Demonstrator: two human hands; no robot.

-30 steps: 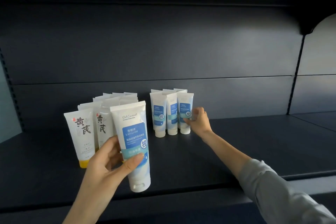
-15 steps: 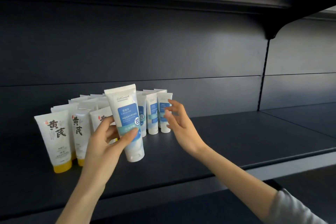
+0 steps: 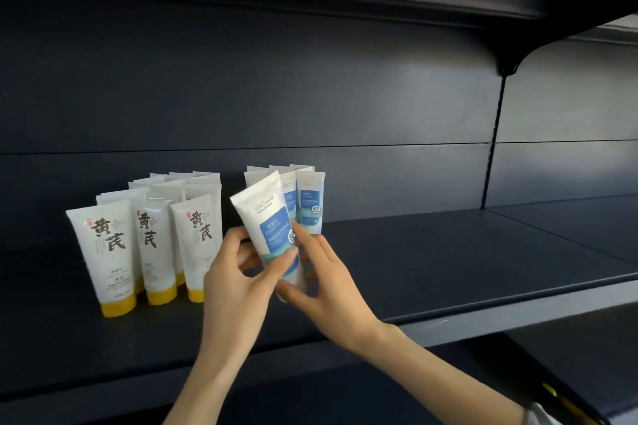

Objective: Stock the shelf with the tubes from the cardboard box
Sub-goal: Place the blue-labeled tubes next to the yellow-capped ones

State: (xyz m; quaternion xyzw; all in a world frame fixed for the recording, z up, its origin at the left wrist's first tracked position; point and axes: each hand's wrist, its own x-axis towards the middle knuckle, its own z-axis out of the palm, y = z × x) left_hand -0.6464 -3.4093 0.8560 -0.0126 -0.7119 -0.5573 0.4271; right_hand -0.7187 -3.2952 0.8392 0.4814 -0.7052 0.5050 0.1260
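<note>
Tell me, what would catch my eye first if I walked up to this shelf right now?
Most likely the blue-labelled tube held tilted in front of the shelf, with the left hand and right hand both on it. Behind it stands a small cluster of matching blue tubes, and to the left a bigger group of yellow-capped tubes with bold black characters. The rest of the dark shelf is bare.
</note>
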